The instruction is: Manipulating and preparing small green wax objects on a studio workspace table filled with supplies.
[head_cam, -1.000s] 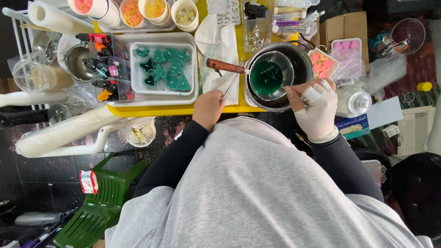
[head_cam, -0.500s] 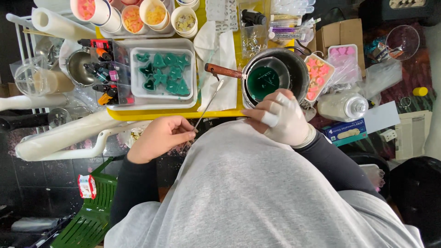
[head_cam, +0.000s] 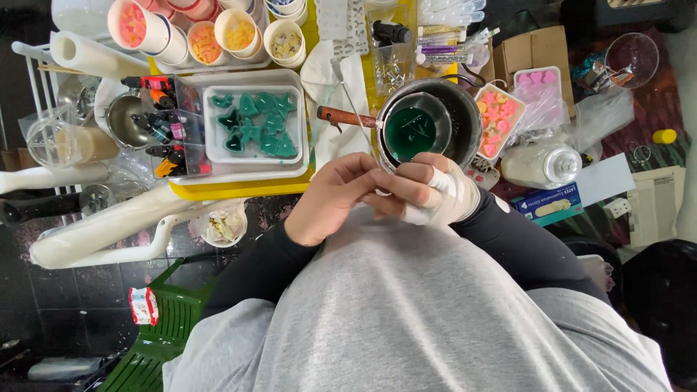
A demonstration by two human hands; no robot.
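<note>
Green wax pot (head_cam: 417, 131) rim behind joined hands (head_cam: 385, 192), held item hidden

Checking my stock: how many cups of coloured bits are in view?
4, in a row along the top left: pink cup, orange cup, yellow cup, mixed cup. More cups behind are cut by the top edge; some may be hidden.

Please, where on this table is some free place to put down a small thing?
Little is free. One patch is the white cloth between the mould tray and the pot. Another is the yellow table edge below the tray. Elsewhere cups, bottles and pink moulds crowd it.
</note>
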